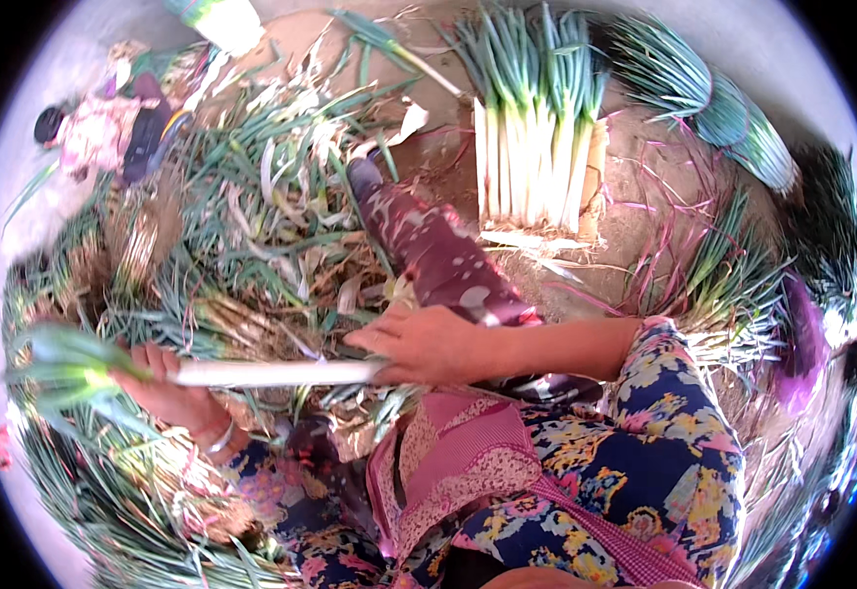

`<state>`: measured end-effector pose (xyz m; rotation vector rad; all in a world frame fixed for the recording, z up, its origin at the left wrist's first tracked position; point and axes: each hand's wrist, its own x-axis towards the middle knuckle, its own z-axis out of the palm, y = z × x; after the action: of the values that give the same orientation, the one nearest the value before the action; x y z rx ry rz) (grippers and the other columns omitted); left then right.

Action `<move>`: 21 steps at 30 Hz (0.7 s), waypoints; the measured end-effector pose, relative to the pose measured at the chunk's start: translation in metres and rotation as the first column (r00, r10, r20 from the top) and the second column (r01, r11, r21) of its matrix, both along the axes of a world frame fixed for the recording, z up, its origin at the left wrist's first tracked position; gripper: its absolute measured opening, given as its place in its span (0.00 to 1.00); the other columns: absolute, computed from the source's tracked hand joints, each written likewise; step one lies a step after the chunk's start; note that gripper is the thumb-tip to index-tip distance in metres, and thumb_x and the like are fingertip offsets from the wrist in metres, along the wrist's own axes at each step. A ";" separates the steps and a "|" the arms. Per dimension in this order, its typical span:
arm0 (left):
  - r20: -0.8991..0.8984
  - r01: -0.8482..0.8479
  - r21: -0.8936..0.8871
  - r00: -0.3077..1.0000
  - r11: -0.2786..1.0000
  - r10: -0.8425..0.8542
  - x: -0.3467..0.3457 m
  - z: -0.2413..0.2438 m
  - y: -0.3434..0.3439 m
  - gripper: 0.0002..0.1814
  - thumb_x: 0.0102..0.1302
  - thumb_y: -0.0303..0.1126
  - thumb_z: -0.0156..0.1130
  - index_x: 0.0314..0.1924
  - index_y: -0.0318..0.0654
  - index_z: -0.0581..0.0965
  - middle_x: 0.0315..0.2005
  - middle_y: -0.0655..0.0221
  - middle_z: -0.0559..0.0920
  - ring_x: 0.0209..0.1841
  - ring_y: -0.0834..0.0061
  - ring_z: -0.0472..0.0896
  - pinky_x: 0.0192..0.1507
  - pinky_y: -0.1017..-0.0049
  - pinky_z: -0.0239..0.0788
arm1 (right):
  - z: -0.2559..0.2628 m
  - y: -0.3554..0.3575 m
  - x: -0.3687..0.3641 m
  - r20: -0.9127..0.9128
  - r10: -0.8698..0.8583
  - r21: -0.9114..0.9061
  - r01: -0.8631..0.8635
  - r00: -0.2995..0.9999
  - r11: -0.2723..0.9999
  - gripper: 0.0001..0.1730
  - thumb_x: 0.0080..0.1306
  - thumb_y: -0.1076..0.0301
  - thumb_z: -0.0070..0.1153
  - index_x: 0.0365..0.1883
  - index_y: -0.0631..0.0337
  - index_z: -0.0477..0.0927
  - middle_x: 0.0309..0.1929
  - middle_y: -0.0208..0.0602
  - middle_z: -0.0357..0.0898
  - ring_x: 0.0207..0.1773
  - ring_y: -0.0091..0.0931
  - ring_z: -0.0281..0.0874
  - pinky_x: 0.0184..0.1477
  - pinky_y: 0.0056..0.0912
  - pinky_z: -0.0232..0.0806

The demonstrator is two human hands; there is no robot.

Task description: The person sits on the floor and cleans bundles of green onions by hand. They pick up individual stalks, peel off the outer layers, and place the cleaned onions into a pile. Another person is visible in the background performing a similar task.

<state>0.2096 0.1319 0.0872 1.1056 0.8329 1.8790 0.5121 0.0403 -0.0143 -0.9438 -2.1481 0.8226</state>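
A long Welsh onion point(274, 373) lies level across my lap, its white stalk bare and its green leaves blurred at the far left. My left hand point(171, 390), with a bangle at the wrist, is closed around the stalk just below the leaves. At the root end, my right hand point(428, 344) has its lower fingers on the stalk, and the other fingers stretch out above it. The very tip is hidden by that hand. Beyond my outstretched leg, an upright row of cleaned Welsh onions point(535, 162) leans together in a cardboard holder point(596, 166).
Stripped leaves point(274, 184) cover the floor ahead. Unpeeled onion bundles point(178, 471) lie at my left, another bundle point(730, 294) at my right. Pink ties point(664, 191) are scattered on the floor. Tied bundles point(730, 110) lie at the back right. Another person point(104, 136) is at the far left.
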 end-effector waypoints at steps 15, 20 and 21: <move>-0.631 0.101 -0.571 0.580 0.815 -0.514 0.079 -0.077 0.076 0.18 0.69 0.32 0.49 0.55 0.28 0.69 0.41 0.60 0.79 0.43 0.72 0.79 0.46 0.77 0.71 | -0.305 0.146 0.145 0.623 -0.688 -0.161 0.922 0.372 0.353 0.24 0.66 0.58 0.46 0.53 0.68 0.65 0.45 0.58 0.75 0.48 0.49 0.74 0.48 0.51 0.65; -0.605 -0.148 -0.632 0.708 0.760 -0.365 -0.051 -0.098 0.006 0.19 0.69 0.32 0.49 0.55 0.28 0.69 0.40 0.61 0.78 0.41 0.73 0.79 0.44 0.76 0.73 | -0.305 0.163 0.128 0.734 -0.446 -0.482 0.855 0.513 0.190 0.37 0.65 0.44 0.41 0.60 0.68 0.59 0.59 0.61 0.63 0.60 0.47 0.66 0.57 0.52 0.60; -0.614 -0.213 -0.658 0.707 0.723 -0.351 -0.076 -0.104 -0.013 0.19 0.68 0.32 0.51 0.55 0.27 0.69 0.40 0.61 0.78 0.41 0.72 0.79 0.44 0.75 0.73 | -0.285 0.164 0.118 0.835 -0.387 -0.357 0.920 0.391 0.160 0.35 0.65 0.46 0.40 0.58 0.70 0.62 0.58 0.58 0.64 0.60 0.47 0.65 0.58 0.56 0.58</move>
<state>0.1333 0.1188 -0.0163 1.3120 1.7301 0.8182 0.6304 0.2039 -0.2995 -2.7938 -1.1579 1.0654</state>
